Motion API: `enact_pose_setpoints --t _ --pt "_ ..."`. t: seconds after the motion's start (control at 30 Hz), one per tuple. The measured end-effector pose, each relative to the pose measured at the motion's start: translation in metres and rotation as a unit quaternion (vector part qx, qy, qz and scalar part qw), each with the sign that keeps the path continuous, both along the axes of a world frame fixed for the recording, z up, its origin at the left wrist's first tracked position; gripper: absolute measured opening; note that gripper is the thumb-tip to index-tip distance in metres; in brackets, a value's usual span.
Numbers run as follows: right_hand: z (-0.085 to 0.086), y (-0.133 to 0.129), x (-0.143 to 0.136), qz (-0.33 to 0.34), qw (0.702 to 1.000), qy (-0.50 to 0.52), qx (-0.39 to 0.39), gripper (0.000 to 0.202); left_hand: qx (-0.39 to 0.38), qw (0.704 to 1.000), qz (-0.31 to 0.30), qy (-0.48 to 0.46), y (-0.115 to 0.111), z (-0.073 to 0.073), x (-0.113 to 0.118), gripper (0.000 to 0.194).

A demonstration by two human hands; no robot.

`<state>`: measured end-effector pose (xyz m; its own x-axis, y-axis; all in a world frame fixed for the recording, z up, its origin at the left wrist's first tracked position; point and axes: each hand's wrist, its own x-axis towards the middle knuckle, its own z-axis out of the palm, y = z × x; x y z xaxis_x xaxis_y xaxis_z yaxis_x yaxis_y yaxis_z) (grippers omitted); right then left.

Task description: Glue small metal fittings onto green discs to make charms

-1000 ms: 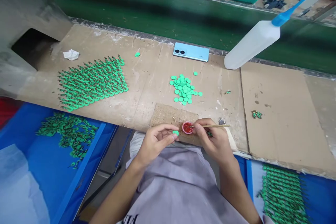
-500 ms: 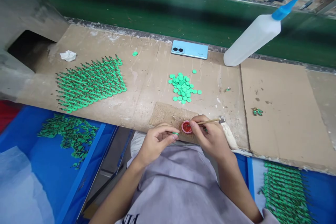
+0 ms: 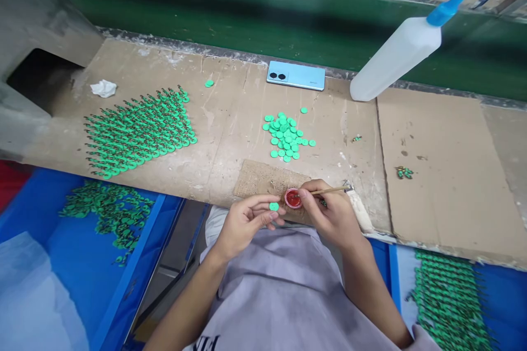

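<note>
Between the fingers of my left hand (image 3: 251, 216) is a green disc (image 3: 274, 207), its flat face turned up. My right hand (image 3: 329, 211) is closed round a thin wooden stick (image 3: 329, 190); the stick's tip reaches into a small round pot of red stuff (image 3: 293, 198). Small green and brown pieces (image 3: 323, 203) show partly under the right fingers. The pot stands on a rough brown board (image 3: 263, 178) at the bench's front edge. Beyond it lies a loose pile of green discs (image 3: 286, 137).
Rows of green discs with dark stems (image 3: 140, 134) cover the bench's left part. A phone (image 3: 295, 75) and a leaning white bottle (image 3: 397, 57) are at the back. Small green pieces (image 3: 404, 173) lie on cardboard at right. Blue bins (image 3: 123, 279) flank me below the bench.
The green disc in my left hand has turned from edge-on to face-up, and the left fingers have shifted round it. My right hand stays at the pot with the stick.
</note>
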<state>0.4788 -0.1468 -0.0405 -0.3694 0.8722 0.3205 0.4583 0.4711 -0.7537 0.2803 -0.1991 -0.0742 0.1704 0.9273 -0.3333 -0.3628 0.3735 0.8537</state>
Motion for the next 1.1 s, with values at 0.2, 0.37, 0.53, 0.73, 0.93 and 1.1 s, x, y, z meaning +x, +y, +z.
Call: enact_pose_setpoints --t 0.2,0.37,0.53,0.73,0.93,1.1 --pt "-0.010 -0.010 0.007 -0.001 0.994 0.111 -0.020 0.014 0.007 0.999 0.018 0.027 -0.004 -0.003 0.007 0.030" --pt "-0.023 -0.020 0.005 0.057 0.980 0.190 -0.014 0.012 0.017 0.998 0.016 0.061 -0.007 -0.005 0.010 0.031" --pt "-0.027 -0.021 -0.002 0.081 0.977 0.195 0.003 0.014 0.032 0.993 -0.010 0.109 -0.008 -0.006 0.009 0.033" --pt "-0.030 -0.017 -0.005 0.091 0.981 0.170 0.017 0.014 0.051 0.985 -0.034 0.164 -0.007 -0.003 0.008 0.035" --pt "-0.023 -0.014 -0.007 0.113 0.983 0.138 0.037 0.014 0.055 0.985 -0.035 0.163 -0.008 -0.003 0.008 0.036" --pt "-0.023 -0.015 -0.007 0.109 0.987 0.112 0.041 0.014 0.054 0.985 -0.035 0.160 -0.008 -0.004 0.008 0.036"
